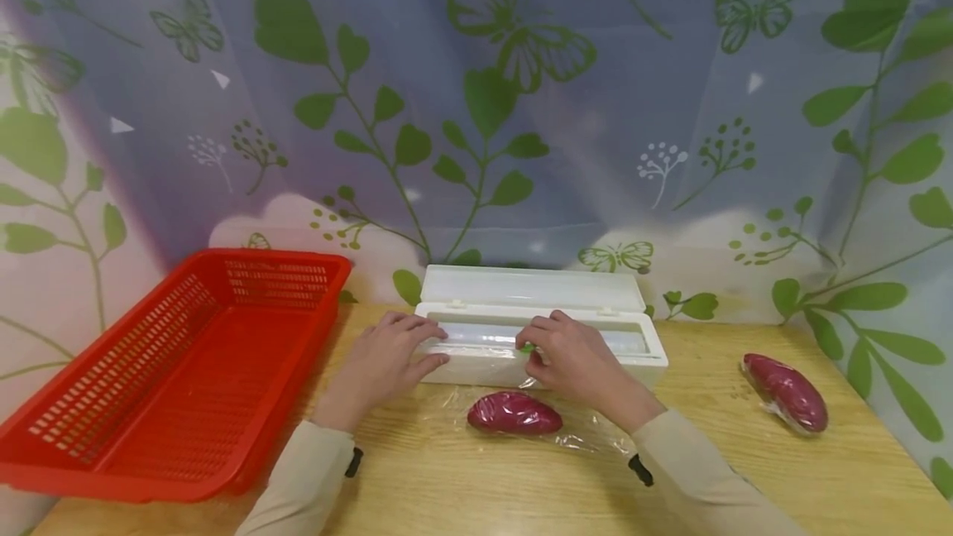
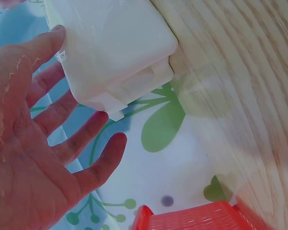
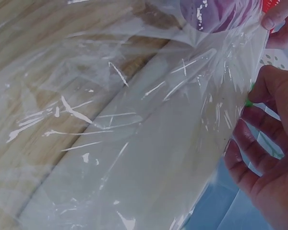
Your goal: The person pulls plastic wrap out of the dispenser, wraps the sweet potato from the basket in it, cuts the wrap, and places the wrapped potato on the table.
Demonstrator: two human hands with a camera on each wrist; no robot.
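Note:
A white cling film dispenser box (image 1: 476, 366) stands on the table with its lid (image 1: 532, 289) raised, a roll of film (image 1: 484, 334) inside. My left hand (image 1: 383, 362) is at its left end; in the left wrist view the thumb touches the box's edge and the other fingers are spread. My right hand (image 1: 569, 358) pinches a small green slider (image 3: 249, 101) on the box's front edge. Clear film (image 3: 110, 120) hangs from the box over the table. In front, a purple-red, sweet-potato-shaped vegetable (image 1: 514, 413) lies at the film.
A red plastic basket (image 1: 298, 370) with slotted sides stands at the left. On the right side of the wooden table (image 1: 417, 495) lies a second purple-red vegetable (image 1: 786, 392) wrapped in film. A patterned curtain (image 1: 640, 89) hangs right behind the box.

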